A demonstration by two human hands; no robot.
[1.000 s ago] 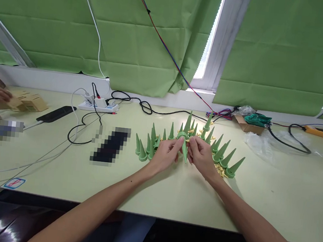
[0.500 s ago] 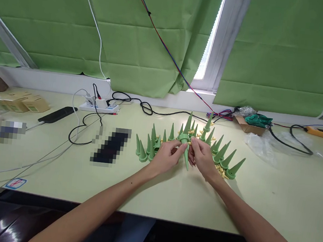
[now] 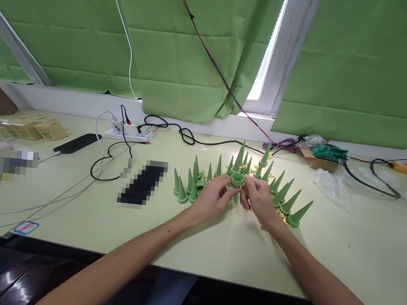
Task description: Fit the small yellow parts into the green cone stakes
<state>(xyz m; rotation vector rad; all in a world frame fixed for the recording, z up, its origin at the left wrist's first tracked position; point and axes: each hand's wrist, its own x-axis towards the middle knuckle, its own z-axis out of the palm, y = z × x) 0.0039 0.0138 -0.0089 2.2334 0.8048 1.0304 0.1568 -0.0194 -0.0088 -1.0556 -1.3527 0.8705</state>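
My left hand [image 3: 217, 195] is closed around a green plastic watering spike [image 3: 237, 179], its open round collar tipped toward me and its point downward. At the collar's right side, my right hand [image 3: 260, 198] is pinched at a small yellow valve, mostly hidden by the fingers. Several more green watering spikes [image 3: 219, 166] stand point-up on the table behind and to the left of my hands. Others [image 3: 301, 214] lean outward beside my right wrist. Small yellow valves [image 3: 282, 216] lie scattered among them.
A dark pixelated patch [image 3: 142, 182] lies left of the spikes on the table [image 3: 215, 251]. Behind it are a white power strip [image 3: 129, 133] and black cables. At the back right, a small cardboard box [image 3: 315, 160] holds a green bag, near clear plastic wrap [image 3: 330, 187].
The held spike has turned, so its collar opening now faces up toward me and its point is mostly hidden. Both hands stay close together around it. The view has shifted slightly.
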